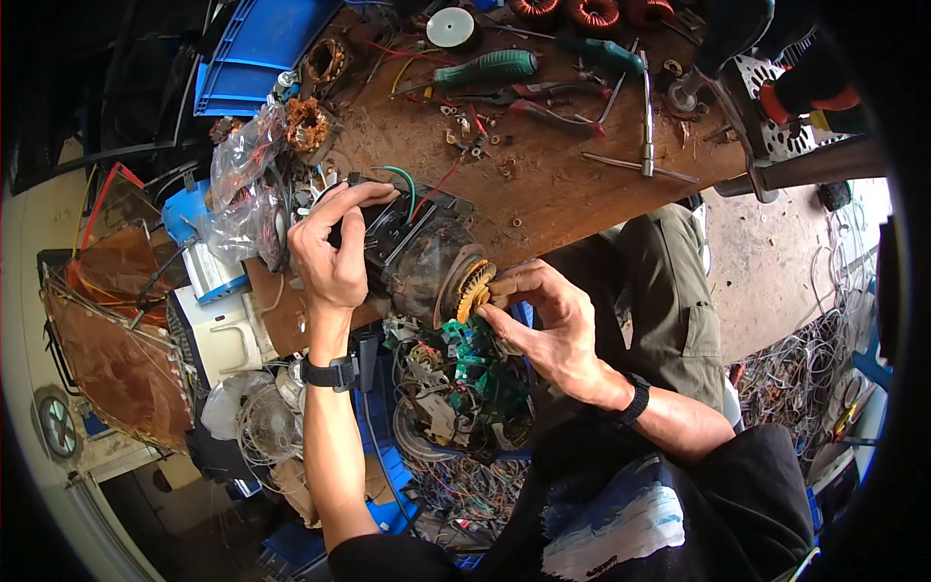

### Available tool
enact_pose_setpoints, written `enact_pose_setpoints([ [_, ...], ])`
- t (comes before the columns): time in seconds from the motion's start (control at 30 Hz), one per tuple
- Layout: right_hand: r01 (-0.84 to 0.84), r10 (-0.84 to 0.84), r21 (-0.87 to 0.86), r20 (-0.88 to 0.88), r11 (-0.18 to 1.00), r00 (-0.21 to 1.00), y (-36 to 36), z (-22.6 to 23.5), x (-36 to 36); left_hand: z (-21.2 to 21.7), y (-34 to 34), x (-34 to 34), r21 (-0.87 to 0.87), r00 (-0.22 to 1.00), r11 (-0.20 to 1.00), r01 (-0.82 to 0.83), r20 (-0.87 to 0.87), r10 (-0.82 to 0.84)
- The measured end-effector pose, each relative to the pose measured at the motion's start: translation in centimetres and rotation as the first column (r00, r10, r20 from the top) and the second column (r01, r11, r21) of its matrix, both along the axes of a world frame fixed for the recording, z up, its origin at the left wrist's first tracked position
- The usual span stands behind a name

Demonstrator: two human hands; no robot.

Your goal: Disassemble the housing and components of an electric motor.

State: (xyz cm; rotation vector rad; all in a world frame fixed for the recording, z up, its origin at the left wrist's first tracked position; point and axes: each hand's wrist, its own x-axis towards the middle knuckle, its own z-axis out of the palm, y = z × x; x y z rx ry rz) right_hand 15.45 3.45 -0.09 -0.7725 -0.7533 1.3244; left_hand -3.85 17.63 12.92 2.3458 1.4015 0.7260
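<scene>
A dark, dusty motor housing (419,276) lies at the near edge of the wooden bench, tilted toward me. My left hand (335,252) is curled over its far-left end, gripping it by the black frame. At the near-right end sits a yellow-brown toothed wheel (473,291). The thumb and fingers of my right hand (553,325) pinch the rim of that wheel. Between the hands, a green wire (400,175) and a red wire (434,189) stick up from the housing. The underside of the housing is hidden.
On the bench (543,199) lie a green screwdriver (485,70), red-handled pliers (558,114) and a metal T-shaped wrench (648,116). Copper windings (306,124) and a clear plastic bag (242,165) crowd the left. Below the edge, a bin holds green circuit boards (470,359).
</scene>
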Motion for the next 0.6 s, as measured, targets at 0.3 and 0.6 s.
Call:
enact_pose_setpoints([
  [0.3, 0.037, -0.048, 0.087, 0.124, 0.995, 0.991, 0.35, 0.03, 0.53, -0.21, -0.05, -0.25, -0.017, 1.000, 1.000, -0.018, 0.019, 0.018],
  [0.6, -0.067, 0.065, -0.037, -0.050, 0.997, 0.997, 0.22, 0.29, 0.46, -0.13, 0.04, -0.19, 0.000, 1.000, 1.000, -0.002, 0.003, 0.002],
])
